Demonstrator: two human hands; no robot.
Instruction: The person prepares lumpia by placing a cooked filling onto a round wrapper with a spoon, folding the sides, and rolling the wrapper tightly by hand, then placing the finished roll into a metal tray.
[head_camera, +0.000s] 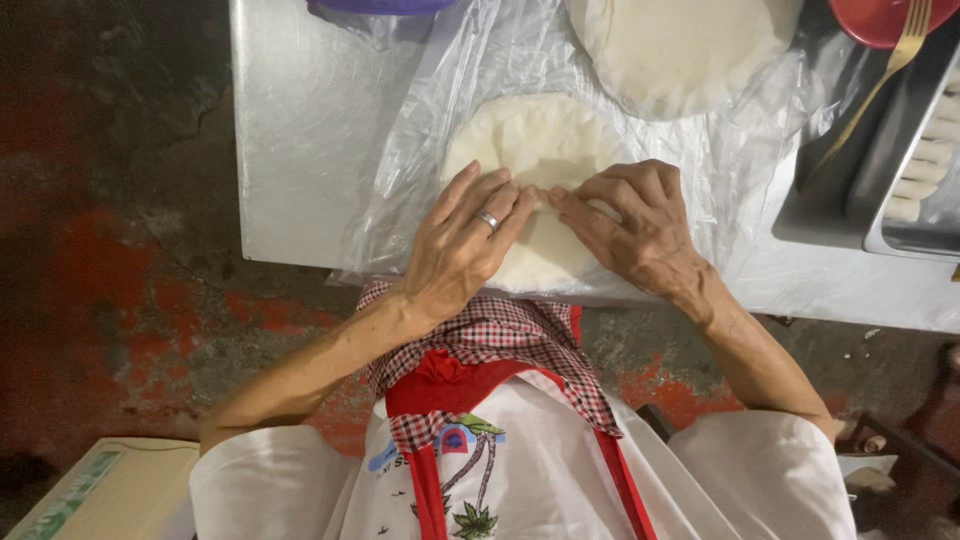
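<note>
Both hands lay flat & open on the round white dough (540, 150) near the table's (290, 150) front edge, left hand (462, 240) & right hand (632, 225) side by side, fingertips meeting mid-dough, gripping nothing, w/ most dough stretching away past the fingers.

Cardboard box (100, 490): sitting on the floor at the bottom left corner of the view, well apart from the tabletop (290, 140); a pale tan, flat-topped rectangular carton, only partly showing.
Box label (70, 497): running along the box's near left edge as a green and white printed strip; its print is too small to make out.
Signs: none showing.
Screens: none showing.
Other packages on the tabletop: none showing.
</note>
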